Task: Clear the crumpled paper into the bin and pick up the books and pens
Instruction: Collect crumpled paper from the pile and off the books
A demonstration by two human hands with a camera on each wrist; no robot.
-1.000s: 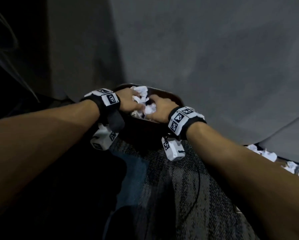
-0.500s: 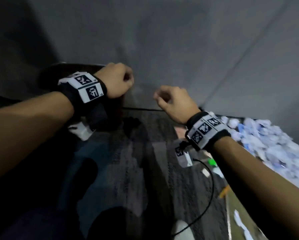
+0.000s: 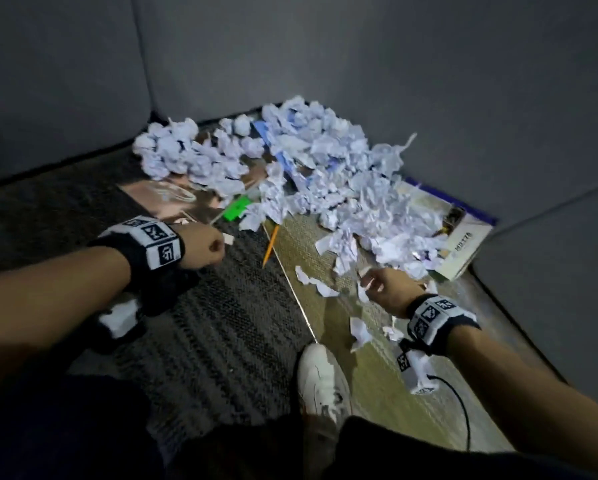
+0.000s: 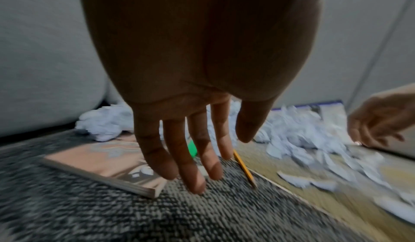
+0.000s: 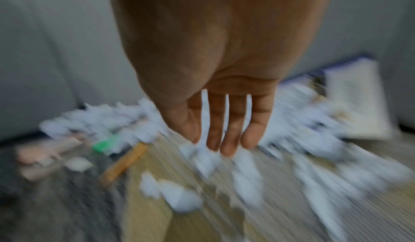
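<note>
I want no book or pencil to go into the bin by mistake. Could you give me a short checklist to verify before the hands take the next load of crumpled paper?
1. Left hand free: ok, fingers extended, holding nothing.
2. Right hand free: ok, fingers straight above loose scraps.
3. Crumpled paper within reach: ok, the pile lies just ahead of both hands.
4. Pencil apart from the paper: not ok, its far end meets the pile's edge.
5. Pink book uncovered: not ok, paper lies over its far end.
6. White book uncovered: not ok, partly buried.
7. Bin ready: cannot tell, it is out of view.
</note>
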